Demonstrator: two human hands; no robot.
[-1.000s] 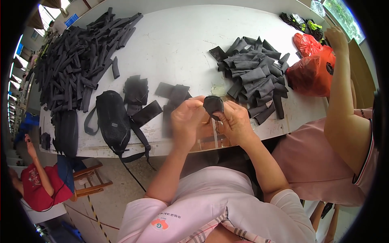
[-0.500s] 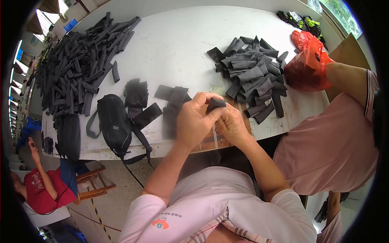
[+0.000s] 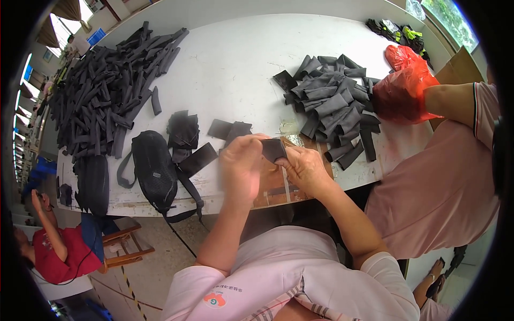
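Note:
A short, dark grey tube-like fabric piece (image 3: 274,150) is held between my hands above the near edge of the table. My right hand (image 3: 309,167) pinches its right end between thumb and fingers. My left hand (image 3: 241,166), smeared by motion, has its curled fingers at the piece's left end. Just left of that hand lie several flat dark pieces (image 3: 235,130), partly hidden by it. Beyond my right hand is a loose heap of similar dark fabric pieces (image 3: 334,99).
A large pile of dark strips (image 3: 101,91) covers the white table's (image 3: 230,59) left side. Nearer are a black mesh pouch with a strap (image 3: 153,168) and a small dark stack (image 3: 183,131). At right, another person's arm (image 3: 452,101) reaches into a red plastic bag (image 3: 404,91).
My hands have moved apart, the left one shifting left and down. The piece now shows flatter and more fully between them. The other person's arm and the red bag have shifted slightly.

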